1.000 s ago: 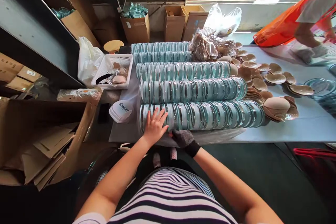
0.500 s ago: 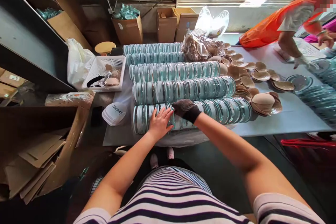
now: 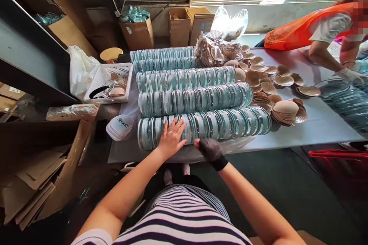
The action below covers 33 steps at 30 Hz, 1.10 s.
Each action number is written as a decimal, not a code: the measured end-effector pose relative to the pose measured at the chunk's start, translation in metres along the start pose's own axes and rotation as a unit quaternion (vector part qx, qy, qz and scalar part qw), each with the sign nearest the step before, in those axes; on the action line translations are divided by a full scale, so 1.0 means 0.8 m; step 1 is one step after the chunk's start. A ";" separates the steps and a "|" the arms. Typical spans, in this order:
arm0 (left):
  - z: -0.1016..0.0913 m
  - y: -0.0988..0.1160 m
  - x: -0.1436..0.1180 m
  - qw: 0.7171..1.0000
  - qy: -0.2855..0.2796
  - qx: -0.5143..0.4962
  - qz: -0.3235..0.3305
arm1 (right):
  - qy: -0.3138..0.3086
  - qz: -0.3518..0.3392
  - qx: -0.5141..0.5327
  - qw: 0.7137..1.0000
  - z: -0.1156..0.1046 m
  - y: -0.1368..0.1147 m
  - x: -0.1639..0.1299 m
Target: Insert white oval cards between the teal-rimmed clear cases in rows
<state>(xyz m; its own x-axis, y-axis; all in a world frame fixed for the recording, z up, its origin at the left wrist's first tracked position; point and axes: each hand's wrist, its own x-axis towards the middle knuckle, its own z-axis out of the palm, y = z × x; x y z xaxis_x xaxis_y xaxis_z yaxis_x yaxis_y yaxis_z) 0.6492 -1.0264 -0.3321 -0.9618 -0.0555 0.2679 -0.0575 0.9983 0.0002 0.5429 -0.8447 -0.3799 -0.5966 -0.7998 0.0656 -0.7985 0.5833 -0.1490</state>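
Note:
Several long rows of round teal-rimmed clear cases lie side by side on the grey table (image 3: 316, 132). My bare left hand (image 3: 171, 138) rests flat, fingers spread, on the nearest row of cases (image 3: 224, 123) near its left end. My right hand (image 3: 209, 148), in a dark mesh glove, sits at the table's front edge just below that same row, fingers curled with one fingertip poking out; it holds nothing I can see. Beige cup-shaped pads (image 3: 287, 109) are stacked at the right end of the rows.
A white basket (image 3: 110, 82) and a white printed cap-like stack (image 3: 120, 126) sit left of the rows. A co-worker in orange (image 3: 313, 26) works at the far right. Cardboard boxes (image 3: 138, 32) line the back wall; flattened cardboard (image 3: 34, 176) lies at left.
My right hand came down off the top of the nearest row to the table's front edge. My left hand stayed on the row. The view shifted slightly.

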 end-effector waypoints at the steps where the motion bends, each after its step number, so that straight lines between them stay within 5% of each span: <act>1: 0.002 0.007 0.006 1.000 -0.001 0.000 0.014 | 0.024 0.016 0.000 1.000 -0.026 0.011 0.016; 3: 0.008 0.020 0.019 0.999 -0.005 0.001 0.034 | 0.024 0.059 -0.040 0.997 -0.078 0.027 0.061; 5: 0.017 0.030 0.029 0.999 -0.014 0.003 0.037 | -0.093 0.038 -0.081 0.992 -0.117 0.031 0.113; 8: 0.029 0.035 0.036 0.999 -0.024 0.004 0.034 | -0.187 -0.006 -0.090 0.978 -0.142 0.015 0.175; 10: 0.032 0.033 0.036 0.999 -0.024 0.004 0.034 | -0.195 -0.035 -0.095 0.976 -0.146 0.002 0.193; 13: 0.032 0.031 0.035 0.999 -0.020 0.000 0.034 | -0.168 -0.062 -0.102 0.979 -0.145 -0.002 0.176; 16: 0.032 0.031 0.035 0.999 -0.012 -0.012 0.029 | -0.115 -0.051 -0.075 0.989 -0.130 0.010 0.118; 21: 0.035 0.033 0.033 0.999 0.000 -0.024 0.032 | -0.060 0.030 0.017 0.998 -0.032 0.012 0.003; 25: 0.035 0.030 0.029 0.999 0.004 -0.020 0.031 | -0.079 0.083 0.034 0.993 0.034 -0.006 -0.034; 28: 0.029 0.031 0.027 0.999 -0.001 -0.018 0.032 | -0.059 0.053 0.056 0.995 0.021 0.003 -0.028; 33: 0.022 0.061 0.040 0.999 0.015 -0.012 0.050 | 0.018 0.088 0.004 0.996 -0.083 0.074 0.040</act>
<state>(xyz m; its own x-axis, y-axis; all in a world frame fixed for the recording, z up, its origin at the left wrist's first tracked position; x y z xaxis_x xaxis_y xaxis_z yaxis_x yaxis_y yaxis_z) 0.6109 -0.9797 -0.3402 -0.9539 0.0451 0.2969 0.0455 0.9989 -0.0054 0.4710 -0.8262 -0.3215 -0.7302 -0.6793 0.0732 -0.6803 0.7130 -0.1699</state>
